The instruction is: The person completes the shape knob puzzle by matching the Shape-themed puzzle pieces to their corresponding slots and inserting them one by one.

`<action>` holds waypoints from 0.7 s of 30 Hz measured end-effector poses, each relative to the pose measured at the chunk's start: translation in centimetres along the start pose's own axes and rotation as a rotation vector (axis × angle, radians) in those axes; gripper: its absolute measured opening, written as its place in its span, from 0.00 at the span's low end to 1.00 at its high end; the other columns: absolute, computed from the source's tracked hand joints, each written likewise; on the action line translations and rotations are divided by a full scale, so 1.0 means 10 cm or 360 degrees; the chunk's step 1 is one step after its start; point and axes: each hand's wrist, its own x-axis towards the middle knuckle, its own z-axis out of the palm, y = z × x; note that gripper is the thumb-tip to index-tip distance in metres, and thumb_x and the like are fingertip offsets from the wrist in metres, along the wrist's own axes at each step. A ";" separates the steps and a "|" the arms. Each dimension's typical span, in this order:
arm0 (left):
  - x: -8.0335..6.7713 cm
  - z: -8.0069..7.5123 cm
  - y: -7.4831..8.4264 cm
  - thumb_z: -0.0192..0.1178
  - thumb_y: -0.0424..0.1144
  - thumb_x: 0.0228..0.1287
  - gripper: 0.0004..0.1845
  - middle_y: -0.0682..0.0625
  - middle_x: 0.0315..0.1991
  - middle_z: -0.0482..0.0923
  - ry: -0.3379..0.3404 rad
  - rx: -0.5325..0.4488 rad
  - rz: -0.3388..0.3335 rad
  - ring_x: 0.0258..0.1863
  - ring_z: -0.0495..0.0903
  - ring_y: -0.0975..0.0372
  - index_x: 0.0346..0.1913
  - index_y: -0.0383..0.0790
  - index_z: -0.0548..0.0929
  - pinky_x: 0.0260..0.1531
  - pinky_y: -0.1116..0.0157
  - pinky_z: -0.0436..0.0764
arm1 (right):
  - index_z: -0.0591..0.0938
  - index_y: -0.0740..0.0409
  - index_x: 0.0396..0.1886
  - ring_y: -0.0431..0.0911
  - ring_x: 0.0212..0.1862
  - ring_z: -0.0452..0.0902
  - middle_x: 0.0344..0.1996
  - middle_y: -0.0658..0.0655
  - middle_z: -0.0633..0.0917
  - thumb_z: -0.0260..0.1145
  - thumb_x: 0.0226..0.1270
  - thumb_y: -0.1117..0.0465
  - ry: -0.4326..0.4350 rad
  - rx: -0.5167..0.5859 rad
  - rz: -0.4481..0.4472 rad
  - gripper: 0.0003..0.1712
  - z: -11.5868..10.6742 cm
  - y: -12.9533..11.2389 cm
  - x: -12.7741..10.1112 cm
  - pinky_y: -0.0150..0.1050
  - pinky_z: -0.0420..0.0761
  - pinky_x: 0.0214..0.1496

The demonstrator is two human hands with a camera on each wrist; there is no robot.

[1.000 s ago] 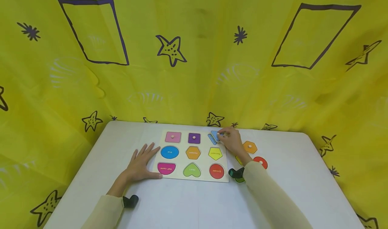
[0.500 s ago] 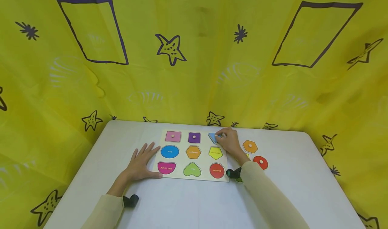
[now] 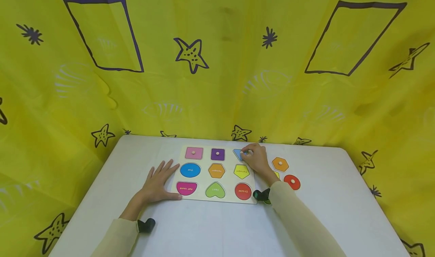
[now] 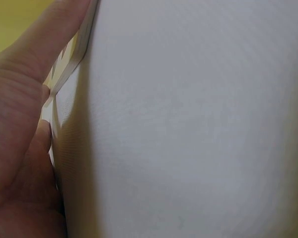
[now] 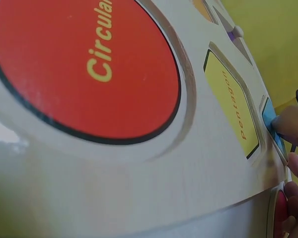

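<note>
The white shape puzzle board lies on the table in the head view. My left hand rests at its left edge, fingers spread and thumb along the near corner; the left wrist view shows the thumb against the board's side. At the board's far right corner, my right hand pinches the knob of a blue triangle piece, which sits at its matching recess and is partly covered by the fingers. In the right wrist view the triangle shows under the fingertips, beyond the yellow pentagon recess.
A pink rectangle piece and a purple square piece sit in the board's far row. Right of the board lie an orange hexagon piece and a red circle piece. Yellow and green pieces are mostly hidden by my right arm.
The blue triangle was raised and offset from its recess; my right hand has brought it down left onto the recess, covering the blue printed there. The left hand has stayed put.
</note>
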 end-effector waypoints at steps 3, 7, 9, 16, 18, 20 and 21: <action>0.01 -0.02 0.01 0.77 0.67 0.40 0.62 0.37 0.81 0.53 -0.0013 0.0003 -0.0011 0.80 0.43 0.36 0.79 0.46 0.64 0.72 0.29 0.36 | 0.91 0.58 0.41 0.60 0.62 0.67 0.57 0.63 0.80 0.72 0.67 0.60 0.0000 -0.0015 0.0005 0.08 -0.01 0.00 -0.01 0.58 0.66 0.68; 0.01 -0.04 0.03 0.77 0.67 0.41 0.62 0.38 0.81 0.53 -0.0038 0.0022 -0.0042 0.80 0.43 0.38 0.80 0.47 0.64 0.73 0.30 0.36 | 0.91 0.59 0.41 0.60 0.63 0.66 0.58 0.62 0.80 0.72 0.67 0.60 -0.0011 -0.0038 0.0019 0.09 -0.01 -0.01 -0.01 0.58 0.66 0.68; 0.01 -0.05 0.04 0.77 0.67 0.41 0.61 0.39 0.81 0.53 -0.0043 0.0033 -0.0050 0.80 0.43 0.38 0.80 0.47 0.64 0.73 0.30 0.37 | 0.91 0.59 0.42 0.60 0.63 0.66 0.58 0.62 0.80 0.72 0.67 0.59 -0.0012 -0.0042 0.0023 0.09 0.00 -0.02 -0.01 0.58 0.66 0.68; 0.00 -0.06 0.06 0.77 0.67 0.41 0.61 0.38 0.81 0.54 -0.0033 0.0036 -0.0040 0.80 0.44 0.37 0.79 0.47 0.65 0.72 0.30 0.38 | 0.91 0.60 0.42 0.60 0.62 0.67 0.58 0.63 0.80 0.72 0.67 0.59 -0.0008 -0.0030 0.0017 0.09 -0.02 -0.03 -0.02 0.58 0.67 0.67; 0.00 -0.06 0.06 0.77 0.67 0.41 0.61 0.38 0.81 0.54 -0.0030 0.0031 -0.0034 0.80 0.44 0.37 0.79 0.47 0.65 0.72 0.29 0.38 | 0.91 0.60 0.42 0.60 0.62 0.67 0.58 0.63 0.80 0.72 0.67 0.59 -0.0009 -0.0029 0.0017 0.09 -0.02 -0.03 -0.03 0.57 0.67 0.67; 0.00 -0.05 0.05 0.77 0.67 0.41 0.61 0.38 0.81 0.53 -0.0036 0.0026 -0.0031 0.80 0.44 0.37 0.79 0.47 0.64 0.72 0.30 0.37 | 0.91 0.60 0.42 0.60 0.62 0.67 0.58 0.63 0.80 0.73 0.67 0.59 -0.0009 -0.0040 0.0012 0.09 -0.02 -0.04 -0.03 0.57 0.67 0.66; 0.00 -0.05 0.04 0.77 0.67 0.41 0.62 0.38 0.81 0.53 -0.0040 0.0023 -0.0031 0.80 0.44 0.37 0.79 0.47 0.64 0.72 0.30 0.37 | 0.91 0.60 0.42 0.60 0.62 0.67 0.57 0.63 0.80 0.73 0.67 0.59 -0.0011 -0.0047 0.0008 0.09 -0.02 -0.04 -0.03 0.57 0.67 0.66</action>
